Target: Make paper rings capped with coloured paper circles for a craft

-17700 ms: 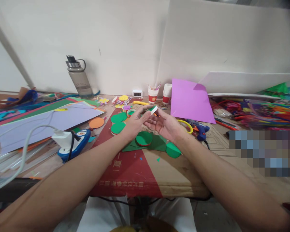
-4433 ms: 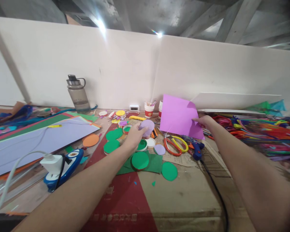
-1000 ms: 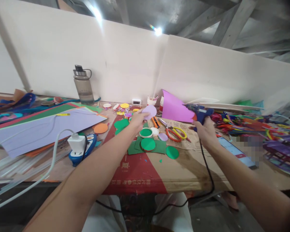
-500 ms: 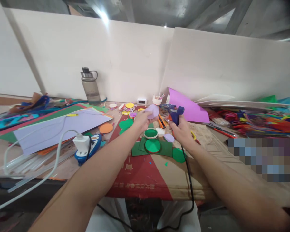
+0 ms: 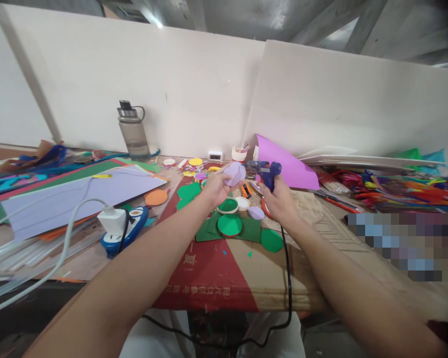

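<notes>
My left hand (image 5: 217, 188) pinches a pale lilac disc (image 5: 235, 173) and holds it up above the work area. Gripped in my right hand (image 5: 279, 198) is a blue hot glue gun (image 5: 269, 175), its nozzle pointing left toward the disc; whether it touches the disc I cannot tell. A black cord hangs from the gun. Below the hands lie a white-rimmed green disc (image 5: 227, 205), a white disc (image 5: 242, 203), another lilac disc (image 5: 256, 213) and a bright green disc (image 5: 230, 225) on dark green sheets. One more green disc (image 5: 272, 240) lies to the right.
A cardboard sheet (image 5: 276, 288) covers the table's middle. On the left are a power strip (image 5: 125, 231), lilac paper (image 5: 78, 194) and a water bottle (image 5: 133, 132). A purple sheet (image 5: 283, 164) curls behind the gun. Colourful pipe cleaners (image 5: 403, 191) are heaped at right.
The lilac disc has tilted in my left hand and now shows a bent or layered edge. The glue gun stays in my right hand. The whole view has shifted slightly.
</notes>
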### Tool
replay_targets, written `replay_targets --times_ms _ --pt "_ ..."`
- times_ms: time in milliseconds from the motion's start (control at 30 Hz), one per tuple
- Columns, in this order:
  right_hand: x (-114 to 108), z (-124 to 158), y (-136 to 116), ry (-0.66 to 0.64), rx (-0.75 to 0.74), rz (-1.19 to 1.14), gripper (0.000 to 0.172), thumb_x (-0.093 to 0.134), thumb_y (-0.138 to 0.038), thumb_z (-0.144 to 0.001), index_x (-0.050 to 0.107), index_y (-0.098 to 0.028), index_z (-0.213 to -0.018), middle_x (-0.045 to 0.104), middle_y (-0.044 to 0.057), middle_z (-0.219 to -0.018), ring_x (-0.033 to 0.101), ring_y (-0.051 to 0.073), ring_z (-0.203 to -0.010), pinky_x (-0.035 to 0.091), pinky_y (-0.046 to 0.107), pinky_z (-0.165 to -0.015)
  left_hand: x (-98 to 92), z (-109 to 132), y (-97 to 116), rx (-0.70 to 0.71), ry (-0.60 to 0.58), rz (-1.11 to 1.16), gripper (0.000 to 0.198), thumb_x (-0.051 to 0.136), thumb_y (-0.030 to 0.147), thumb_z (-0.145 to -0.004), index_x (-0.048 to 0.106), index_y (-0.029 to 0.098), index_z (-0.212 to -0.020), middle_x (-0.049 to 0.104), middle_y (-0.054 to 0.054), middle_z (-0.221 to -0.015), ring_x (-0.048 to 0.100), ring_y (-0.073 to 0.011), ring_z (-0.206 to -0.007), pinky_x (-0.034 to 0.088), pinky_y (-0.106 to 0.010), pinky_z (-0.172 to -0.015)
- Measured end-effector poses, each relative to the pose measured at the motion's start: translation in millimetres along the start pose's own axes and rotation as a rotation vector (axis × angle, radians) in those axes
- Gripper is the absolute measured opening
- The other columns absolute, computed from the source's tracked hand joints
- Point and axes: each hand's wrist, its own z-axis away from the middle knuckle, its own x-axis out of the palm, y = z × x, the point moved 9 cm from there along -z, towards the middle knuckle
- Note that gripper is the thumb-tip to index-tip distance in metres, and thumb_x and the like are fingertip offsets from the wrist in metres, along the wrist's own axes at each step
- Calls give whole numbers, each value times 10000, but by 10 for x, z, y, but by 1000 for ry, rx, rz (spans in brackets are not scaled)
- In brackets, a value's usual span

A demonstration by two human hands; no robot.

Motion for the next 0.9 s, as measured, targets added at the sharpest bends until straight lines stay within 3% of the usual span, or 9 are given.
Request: replay_targets --times_ms 267,433,733,900 --pt "41 -24 -11 -45 -26 -14 413 495 -376 -896 510 -145 -1238 645 164 -1171 612 291 -1039 463 450 -938 -7 -49 39 18 -63 63 620 463 -8 -569 601 174 -1145 675 -87 -1146 639 -246 -1078 516 -529 -957" --pt "57 -4 -15 -47 -52 -10 394 494 -369 -897 508 -176 -1241 641 148 -1177 601 288 -1054 463 468 -951 -83 -47 77 53 16 56 492 456 -19 -533 529 174 -980 664 -77 -1111 649 -243 -1052 536 -540 -915" --pt "51 8 -68 -43 -58 -38 356 491 -353 -902 518 -183 -1214 648 140 -1153 604 289 -1048 462 480 -955 -33 -44 5 -11 -66 -34 759 431 -29 -457 598 206 -1160 675 -55 -1120 633 -228 -1048 542 -514 -931" --pt "35 22 -89 -41 -50 13 342 486 -352 -901 526 -185 -1197 666 135 -1079 628 292 -961 501 454 -859 -32 -35 -14 -31 -46 -59 681 477 -24 -501 644 204 -1121 692 -49 -1069 644 -203 -975 582 -415 -858"
